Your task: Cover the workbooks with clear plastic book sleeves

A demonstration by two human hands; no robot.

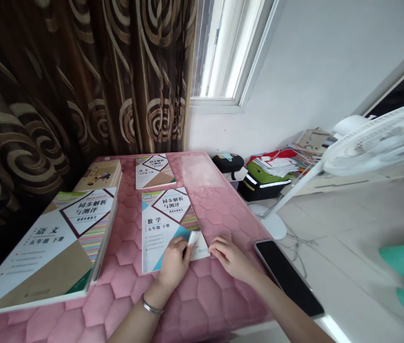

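Observation:
A white and teal workbook (166, 224) lies flat in the middle of the pink quilted table cover (202, 305). My left hand (173, 264), with a metal bracelet on the wrist, rests on the book's lower right corner and pinches a small white piece (192, 237), perhaps paper or tape. My right hand (231, 256) lies just right of that corner, fingers curled on the cover beside the book's edge. What its fingers hold, if anything, I cannot make out.
A stack of workbooks (55, 243) lies at the left, another book (153, 170) and a clear plastic sleeve (202, 171) farther back. A dark tablet (287, 277) lies at the table's right edge. A white fan (373, 143), bags and papers stand on the floor at right.

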